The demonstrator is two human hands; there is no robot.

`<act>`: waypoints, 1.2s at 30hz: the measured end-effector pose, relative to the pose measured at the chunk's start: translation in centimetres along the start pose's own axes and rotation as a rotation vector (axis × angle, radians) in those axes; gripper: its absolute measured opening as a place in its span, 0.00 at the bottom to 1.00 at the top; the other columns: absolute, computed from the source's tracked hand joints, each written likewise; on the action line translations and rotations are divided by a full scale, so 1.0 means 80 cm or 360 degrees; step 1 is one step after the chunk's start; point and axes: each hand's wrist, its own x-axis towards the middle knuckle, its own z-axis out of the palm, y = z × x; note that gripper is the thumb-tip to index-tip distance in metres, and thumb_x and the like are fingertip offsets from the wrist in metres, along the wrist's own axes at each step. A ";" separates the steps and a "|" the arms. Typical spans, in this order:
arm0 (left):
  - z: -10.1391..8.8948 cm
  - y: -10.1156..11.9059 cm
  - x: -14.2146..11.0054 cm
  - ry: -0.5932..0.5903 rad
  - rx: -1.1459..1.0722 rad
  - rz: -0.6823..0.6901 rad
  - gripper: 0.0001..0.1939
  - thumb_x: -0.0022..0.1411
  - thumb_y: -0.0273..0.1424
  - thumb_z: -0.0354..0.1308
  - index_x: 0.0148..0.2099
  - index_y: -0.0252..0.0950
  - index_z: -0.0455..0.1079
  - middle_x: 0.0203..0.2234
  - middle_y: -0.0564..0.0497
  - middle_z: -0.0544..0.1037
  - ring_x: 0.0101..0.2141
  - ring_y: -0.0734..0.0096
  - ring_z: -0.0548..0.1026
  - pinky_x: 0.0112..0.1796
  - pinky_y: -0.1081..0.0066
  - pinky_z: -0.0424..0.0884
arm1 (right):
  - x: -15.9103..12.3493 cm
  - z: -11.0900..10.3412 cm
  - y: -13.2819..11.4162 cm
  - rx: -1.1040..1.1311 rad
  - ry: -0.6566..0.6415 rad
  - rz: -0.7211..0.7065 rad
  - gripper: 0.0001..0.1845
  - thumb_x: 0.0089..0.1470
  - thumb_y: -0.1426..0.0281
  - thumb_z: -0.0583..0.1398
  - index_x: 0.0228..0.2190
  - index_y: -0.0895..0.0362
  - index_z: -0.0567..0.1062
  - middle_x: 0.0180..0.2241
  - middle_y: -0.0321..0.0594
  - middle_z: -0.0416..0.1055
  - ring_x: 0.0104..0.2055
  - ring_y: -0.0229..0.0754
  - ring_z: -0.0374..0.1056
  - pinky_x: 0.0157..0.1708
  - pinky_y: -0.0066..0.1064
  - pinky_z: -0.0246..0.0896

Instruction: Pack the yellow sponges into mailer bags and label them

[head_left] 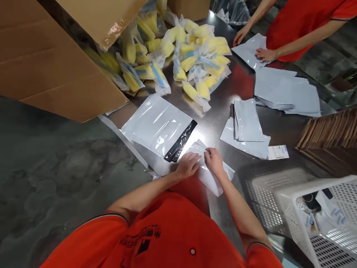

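My left hand [187, 165] and my right hand [214, 160] rest side by side on a small white plastic mailer bag [212, 178] at the near edge of the steel table [212, 123]. Both hands press down on it with fingers curled; the bag lies flat under them. A larger white mailer bag [156, 124] with a black adhesive strip lies just beyond my left hand. A heap of yellow items in clear packets [184, 56] spills from a tipped cardboard box [55, 56] at the far left.
Stacks of white mailers [248, 128] lie at the middle right, more mailers [287, 93] further back. Another person in an orange shirt handles a mailer [251, 50] at the far right. White plastic baskets [312, 212] stand at my right. A small label [278, 152] lies near the stacks.
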 end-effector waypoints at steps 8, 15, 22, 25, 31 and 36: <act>-0.006 0.009 0.020 0.0014 -0.0371 -0.0299 0.11 0.68 0.32 0.49 0.42 0.35 0.72 0.40 0.44 0.79 0.45 0.57 0.75 0.51 0.57 0.69 | 0.047 0.006 -0.045 -0.0649 -0.0256 -0.0176 0.13 0.65 0.68 0.54 0.41 0.58 0.78 0.39 0.46 0.74 0.41 0.46 0.65 0.41 0.33 0.54; -0.012 0.017 0.066 0.0171 -0.1329 -0.1427 0.13 0.68 0.33 0.48 0.29 0.38 0.62 0.22 0.53 0.73 0.24 0.71 0.75 0.28 0.71 0.72 | 0.026 -0.015 -0.038 -0.0750 -0.0253 -0.0478 0.17 0.68 0.65 0.51 0.40 0.55 0.79 0.37 0.44 0.73 0.40 0.45 0.64 0.38 0.34 0.47; -0.013 0.015 0.073 0.0178 -0.1081 -0.1336 0.15 0.65 0.26 0.49 0.25 0.39 0.60 0.18 0.56 0.70 0.22 0.74 0.70 0.26 0.73 0.66 | 0.030 -0.030 -0.061 -0.0800 -0.0414 -0.0365 0.17 0.68 0.66 0.51 0.45 0.54 0.78 0.41 0.44 0.78 0.43 0.45 0.69 0.40 0.33 0.49; -0.014 0.015 0.070 0.0153 -0.0948 -0.1255 0.14 0.64 0.26 0.49 0.25 0.39 0.59 0.18 0.57 0.70 0.22 0.74 0.69 0.27 0.73 0.63 | 0.044 -0.034 -0.070 -0.0907 -0.0617 -0.0391 0.15 0.67 0.69 0.52 0.41 0.57 0.79 0.40 0.46 0.79 0.42 0.46 0.71 0.39 0.33 0.50; -0.007 0.011 0.068 0.0163 -0.0672 -0.1139 0.12 0.64 0.27 0.51 0.27 0.38 0.62 0.21 0.55 0.72 0.26 0.73 0.70 0.29 0.73 0.64 | 0.067 -0.034 -0.044 -0.0490 -0.0605 -0.0122 0.14 0.63 0.69 0.53 0.35 0.57 0.79 0.36 0.44 0.79 0.38 0.43 0.71 0.37 0.31 0.56; 0.008 0.021 0.048 0.0120 -0.0461 -0.0651 0.13 0.64 0.38 0.55 0.43 0.34 0.73 0.40 0.43 0.80 0.44 0.59 0.76 0.48 0.60 0.70 | 0.070 -0.030 -0.007 0.0306 -0.0455 0.0376 0.15 0.56 0.62 0.56 0.31 0.57 0.79 0.25 0.35 0.74 0.28 0.40 0.67 0.31 0.29 0.58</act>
